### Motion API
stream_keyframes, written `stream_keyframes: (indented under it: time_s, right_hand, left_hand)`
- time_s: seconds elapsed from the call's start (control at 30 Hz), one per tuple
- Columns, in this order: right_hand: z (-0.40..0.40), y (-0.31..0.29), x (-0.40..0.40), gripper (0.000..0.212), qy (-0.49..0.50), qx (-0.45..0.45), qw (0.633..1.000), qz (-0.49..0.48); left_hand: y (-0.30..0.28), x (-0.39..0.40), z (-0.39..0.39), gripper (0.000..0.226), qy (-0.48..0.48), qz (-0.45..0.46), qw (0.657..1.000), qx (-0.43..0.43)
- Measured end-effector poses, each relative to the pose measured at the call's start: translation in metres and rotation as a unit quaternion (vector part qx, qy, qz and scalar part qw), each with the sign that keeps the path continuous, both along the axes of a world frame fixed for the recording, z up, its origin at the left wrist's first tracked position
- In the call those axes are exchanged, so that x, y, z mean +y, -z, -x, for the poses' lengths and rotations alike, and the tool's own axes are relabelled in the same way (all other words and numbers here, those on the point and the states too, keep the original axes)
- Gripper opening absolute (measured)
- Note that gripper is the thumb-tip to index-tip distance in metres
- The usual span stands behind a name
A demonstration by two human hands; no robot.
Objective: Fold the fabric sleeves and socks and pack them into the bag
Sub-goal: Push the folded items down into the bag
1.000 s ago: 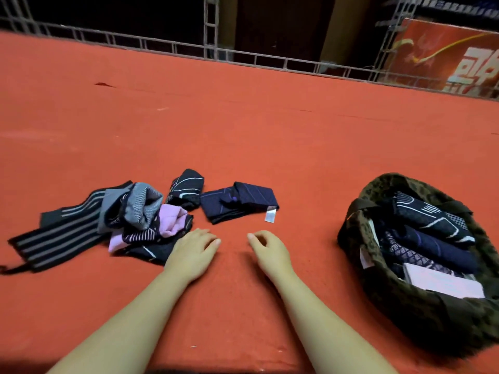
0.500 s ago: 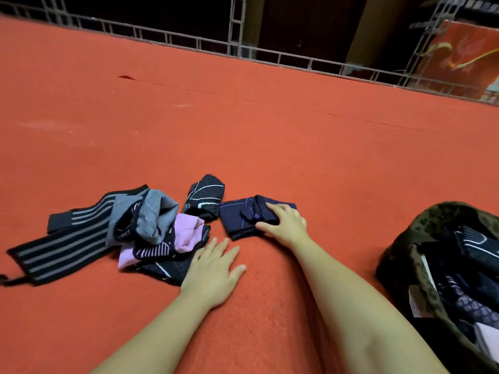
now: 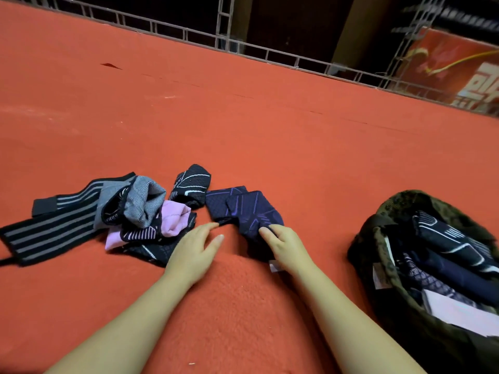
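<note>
On the red counter [image 3: 270,136], the right hand [image 3: 290,247] pinches the near edge of a navy purple-lined sleeve [image 3: 245,209], the left hand [image 3: 195,248] rests flat beside a pile of striped, grey and pink pieces [image 3: 127,217], and the camouflage bag [image 3: 383,255] sits open at right.

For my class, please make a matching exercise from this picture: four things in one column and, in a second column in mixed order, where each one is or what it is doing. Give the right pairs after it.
Things
1. right hand
2. left hand
3. bag
4. pink fabric piece

Place or state
A. lies flat on the red surface, holding nothing
B. sits in the loose pile at the left
C. holds the navy folded piece
D. stands at the right, already holding folded dark pieces

Pairs: 1-C, 2-A, 3-D, 4-B
</note>
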State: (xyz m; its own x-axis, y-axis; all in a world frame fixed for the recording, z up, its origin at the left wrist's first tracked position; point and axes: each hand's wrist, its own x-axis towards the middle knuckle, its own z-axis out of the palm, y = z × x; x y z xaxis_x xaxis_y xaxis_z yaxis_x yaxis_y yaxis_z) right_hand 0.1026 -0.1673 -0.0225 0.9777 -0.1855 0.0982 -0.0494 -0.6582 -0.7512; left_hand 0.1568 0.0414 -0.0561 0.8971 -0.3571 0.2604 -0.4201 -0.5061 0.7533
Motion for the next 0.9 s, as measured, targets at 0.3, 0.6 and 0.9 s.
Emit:
stream_keyframes:
  time_s: [0.3, 0.6, 0.9]
  right_hand:
    - [0.082, -0.043, -0.001, 0.04, -0.094, 0.103, 0.989, -0.044]
    - [0.079, -0.083, -0.047, 0.012, -0.088, 0.127, 0.975, -0.158]
    - [0.048, -0.182, -0.036, 0.02, 0.094, -0.249, 0.94, -0.213]
  left_hand:
    - [-0.003, -0.038, 0.066, 0.053, 0.229, 0.06, 0.968, 0.087]
    - [-0.059, -0.065, 0.036, 0.02, 0.146, 0.184, 0.959, 0.156]
    - [-0.184, -0.096, -0.007, 0.011, 0.182, 0.31, 0.926, 0.116]
